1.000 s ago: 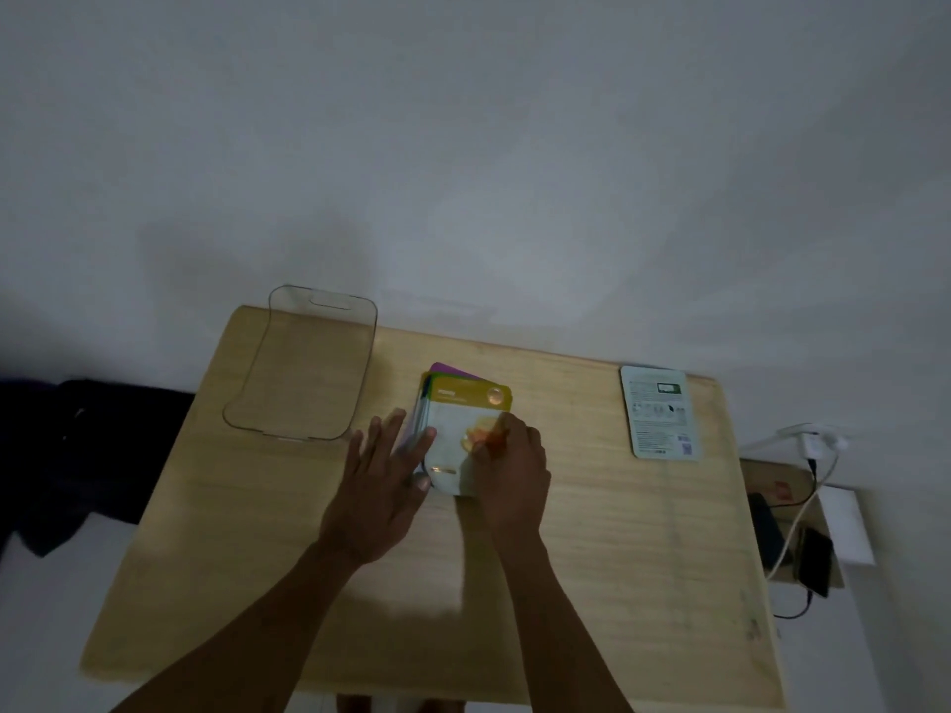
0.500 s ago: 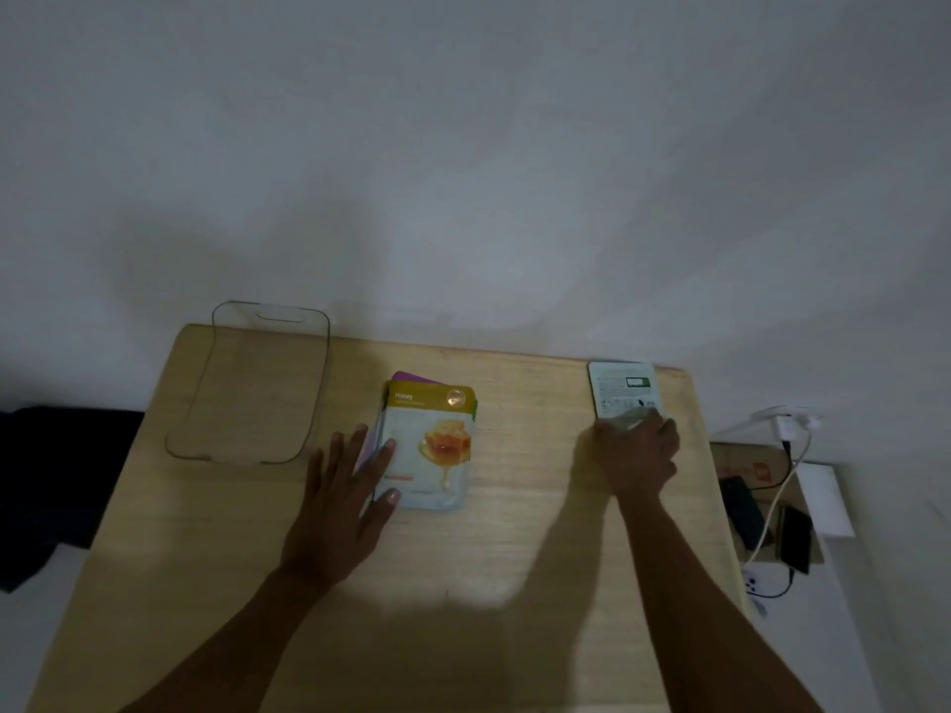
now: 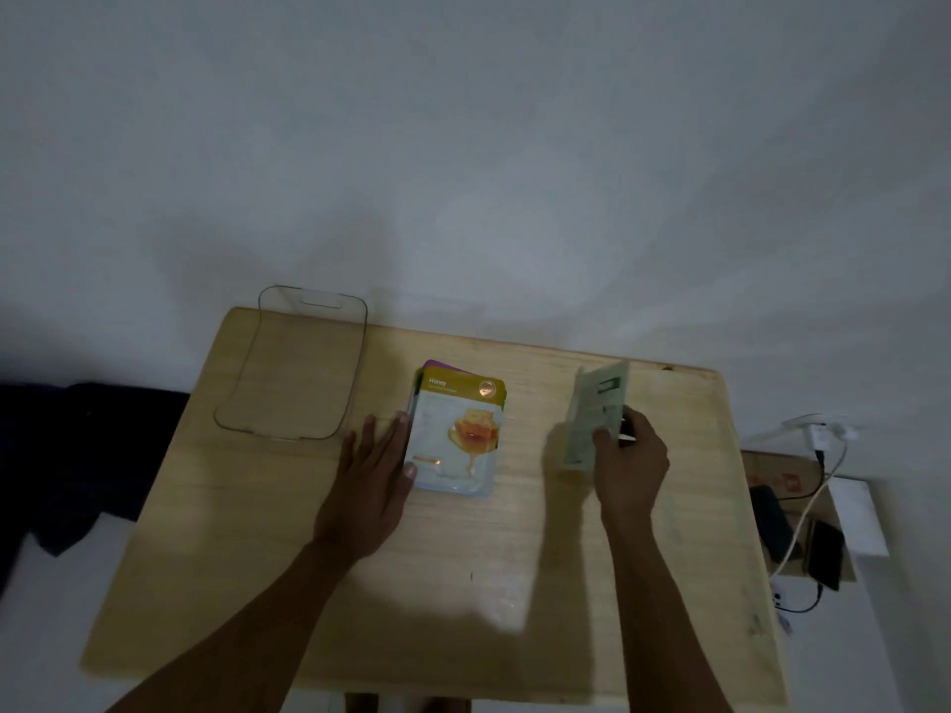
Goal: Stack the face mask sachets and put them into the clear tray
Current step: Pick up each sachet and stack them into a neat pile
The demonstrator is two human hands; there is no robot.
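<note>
Left hand (image 3: 371, 473): your fingers lie flat, together, against the sachet stack (image 3: 458, 434), frame centre.
Right hand (image 3: 629, 458): your fingers pinch a tilted sachet (image 3: 594, 411), centre right.
Clear tray (image 3: 296, 370): upper left.

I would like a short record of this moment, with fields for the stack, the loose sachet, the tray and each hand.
stack: sachet stack flat on the wooden table, Honey sachet on top
loose sachet: pale green sachet, lifted and tilted, printed back showing
tray: clear tray, far left of table, no sachets inside
left hand: left hand flat against the stack's left edge
right hand: right hand holds the pale green sachet
</note>
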